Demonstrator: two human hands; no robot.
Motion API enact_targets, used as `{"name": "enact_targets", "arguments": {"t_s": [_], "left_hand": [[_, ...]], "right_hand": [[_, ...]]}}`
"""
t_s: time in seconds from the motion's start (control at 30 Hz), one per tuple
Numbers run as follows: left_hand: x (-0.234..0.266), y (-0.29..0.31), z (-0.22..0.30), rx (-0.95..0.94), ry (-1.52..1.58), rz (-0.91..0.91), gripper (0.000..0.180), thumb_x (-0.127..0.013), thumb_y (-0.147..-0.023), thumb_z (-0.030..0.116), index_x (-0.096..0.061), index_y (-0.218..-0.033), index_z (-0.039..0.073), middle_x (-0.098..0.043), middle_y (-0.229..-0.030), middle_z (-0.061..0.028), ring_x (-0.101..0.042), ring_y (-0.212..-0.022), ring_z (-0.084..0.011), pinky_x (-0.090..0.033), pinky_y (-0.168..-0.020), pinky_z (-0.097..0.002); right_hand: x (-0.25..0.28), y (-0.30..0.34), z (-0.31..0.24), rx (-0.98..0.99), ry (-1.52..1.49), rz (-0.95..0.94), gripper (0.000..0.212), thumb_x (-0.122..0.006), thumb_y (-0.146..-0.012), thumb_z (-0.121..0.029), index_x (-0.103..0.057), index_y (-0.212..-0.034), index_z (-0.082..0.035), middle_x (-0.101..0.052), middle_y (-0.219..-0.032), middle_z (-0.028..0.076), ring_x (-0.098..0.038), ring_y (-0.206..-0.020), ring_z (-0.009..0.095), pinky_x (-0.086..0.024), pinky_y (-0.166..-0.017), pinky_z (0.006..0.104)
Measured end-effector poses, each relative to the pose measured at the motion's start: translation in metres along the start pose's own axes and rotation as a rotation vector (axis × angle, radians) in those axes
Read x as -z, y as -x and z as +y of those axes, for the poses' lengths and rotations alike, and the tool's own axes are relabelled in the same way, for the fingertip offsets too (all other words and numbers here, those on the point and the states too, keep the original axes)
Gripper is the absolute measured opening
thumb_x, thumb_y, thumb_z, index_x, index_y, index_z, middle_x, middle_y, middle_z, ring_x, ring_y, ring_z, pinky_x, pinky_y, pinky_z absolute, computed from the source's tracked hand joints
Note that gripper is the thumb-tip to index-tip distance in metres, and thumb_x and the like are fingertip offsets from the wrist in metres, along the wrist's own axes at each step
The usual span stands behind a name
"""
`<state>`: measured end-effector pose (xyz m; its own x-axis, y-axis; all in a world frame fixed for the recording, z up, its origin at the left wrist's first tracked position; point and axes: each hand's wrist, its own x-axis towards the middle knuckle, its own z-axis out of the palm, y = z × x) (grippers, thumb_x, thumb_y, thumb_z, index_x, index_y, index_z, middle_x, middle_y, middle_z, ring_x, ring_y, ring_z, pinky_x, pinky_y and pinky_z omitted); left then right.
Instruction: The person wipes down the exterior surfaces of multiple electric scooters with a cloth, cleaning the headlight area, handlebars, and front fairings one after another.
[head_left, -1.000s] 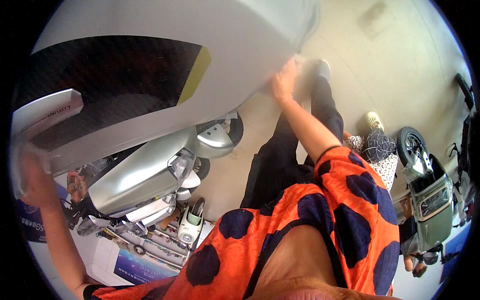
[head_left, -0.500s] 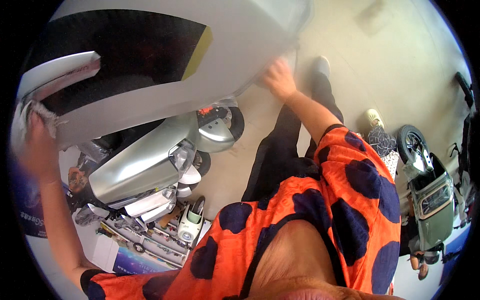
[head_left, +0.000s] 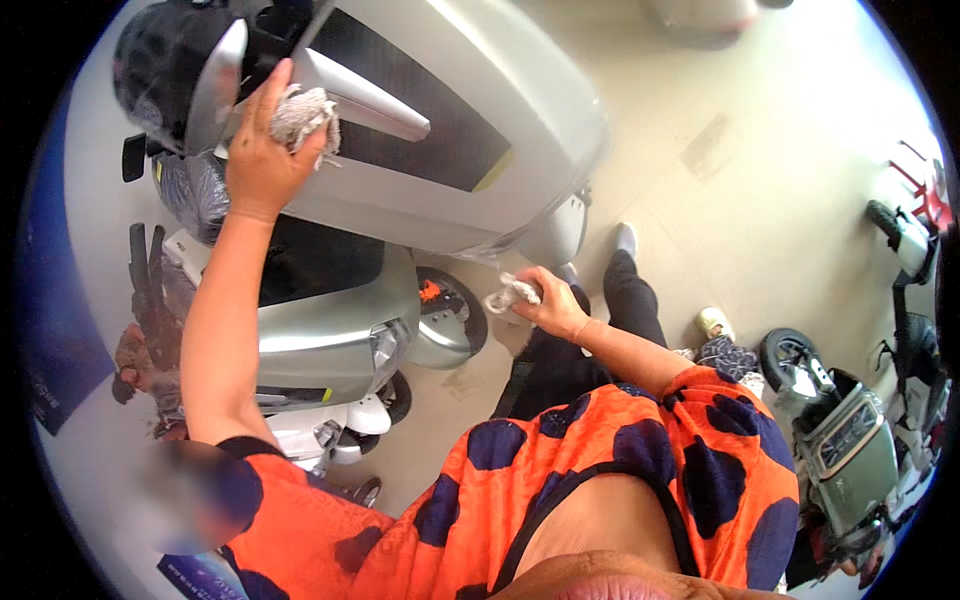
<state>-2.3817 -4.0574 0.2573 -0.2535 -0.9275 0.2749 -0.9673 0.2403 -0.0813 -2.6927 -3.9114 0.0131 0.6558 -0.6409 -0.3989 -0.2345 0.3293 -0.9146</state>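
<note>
A silver-grey vehicle front (head_left: 420,225) with a dark panel (head_left: 440,130) and a raised light strip (head_left: 365,100) fills the upper left. My left hand (head_left: 265,165) is closed around a crumpled, frayed grey-white rag (head_left: 303,122), its fingers reaching up beside the strip and a dark handlebar area (head_left: 270,35). Whether the rag touches the surface there is hard to tell. Just below the vehicle's near edge, my right hand (head_left: 553,303) grips a second, smaller-looking whitish rag (head_left: 513,292) between thumb and fingers, apart from the bodywork.
Another silver scooter (head_left: 335,335) stands close on the left, with a white one (head_left: 320,430) behind it. Plastic film (head_left: 190,190) wraps a part near the handlebar. At right are a green scooter (head_left: 850,440) and a person's shoe (head_left: 714,322). Pale floor (head_left: 690,200) extends ahead.
The view has shifted, bringing the handlebar area into sight. My left hand has moved rightward and up with its rag. My right hand, earlier by the vehicle's edge, is now lower, its rag showing.
</note>
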Motion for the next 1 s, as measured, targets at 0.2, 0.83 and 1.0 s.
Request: {"name": "enact_targets", "arguments": {"t_s": [0.2, 0.83, 1.0], "left_hand": [[-0.004, 0.008, -0.012, 0.069, 0.006, 0.047, 0.067, -0.066, -0.072, 0.031, -0.037, -0.132, 0.021, -0.053, -0.118, -0.0101, -0.053, -0.106, -0.0293, -0.047, -0.086, -0.0369], [0.000, 0.005, -0.009, 0.302, 0.112, -0.095, 0.070, -0.062, -0.075, 0.035, -0.029, -0.136, 0.024, -0.053, -0.119, -0.0137, -0.053, -0.104, -0.0330, -0.046, -0.087, -0.0382], [-0.004, 0.008, -0.017, 0.264, 0.140, 0.006, 0.067, -0.059, -0.077, 0.034, -0.031, -0.135, 0.023, -0.056, -0.113, -0.0168, -0.054, -0.100, -0.0362, -0.046, -0.084, -0.0408]], "right_hand": [[0.063, -0.101, -0.149, 1.015, 0.469, 0.449, 0.049, -0.063, -0.067, 0.002, -0.053, -0.114, -0.007, -0.044, -0.126, 0.016, -0.041, -0.117, 0.037, -0.034, -0.099, 0.0433], [0.105, -0.174, -0.152, 1.263, 1.029, -0.076, 0.040, -0.049, -0.081, -0.009, -0.053, -0.119, -0.018, -0.046, -0.130, 0.007, -0.042, -0.121, 0.030, -0.033, -0.102, 0.0438], [0.080, -0.203, -0.297, 1.164, 0.781, 0.439, 0.050, -0.050, -0.071, 0.004, -0.048, -0.118, -0.009, -0.042, -0.130, 0.015, -0.033, -0.125, 0.037, -0.029, -0.103, 0.0460]]}}
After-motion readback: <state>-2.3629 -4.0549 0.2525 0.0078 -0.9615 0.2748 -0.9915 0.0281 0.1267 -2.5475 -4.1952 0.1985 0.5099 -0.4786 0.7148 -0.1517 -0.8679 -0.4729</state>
